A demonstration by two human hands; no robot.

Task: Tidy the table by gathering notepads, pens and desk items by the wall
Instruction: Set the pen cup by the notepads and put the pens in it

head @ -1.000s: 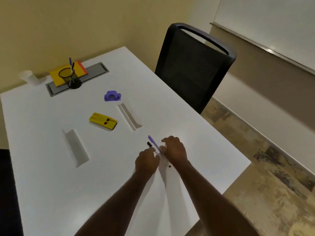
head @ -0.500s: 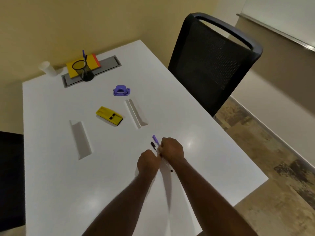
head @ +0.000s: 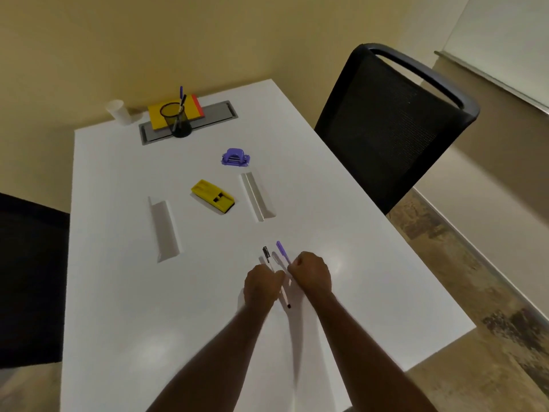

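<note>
Near the front of the white table (head: 118, 292), my right hand (head: 312, 273) grips a purple-capped pen (head: 281, 250) whose cap sticks out toward the wall. My left hand (head: 261, 288) grips a black-capped pen (head: 266, 253); its black tip shows below the hand. Both fists sit side by side just above the tabletop. By the wall a black mesh pen cup (head: 175, 120) holds two pens and stands against yellow and red notepads (head: 162, 114). A purple tape dispenser (head: 235, 157) and a yellow eraser block (head: 212, 196) lie mid-table.
A white paper cup (head: 118, 112) stands at the back left by the wall. A grey cable hatch (head: 217, 113) lies under the notepads. Two recessed slots (head: 165, 230) (head: 257, 196) cut the tabletop. A black mesh chair (head: 392, 126) stands at the right edge; another dark chair (head: 29, 278) is at the left.
My hands stay together on the two pens near the table front. The view has tilted and shifted, so the table items appear displaced; the items themselves have not moved.
</note>
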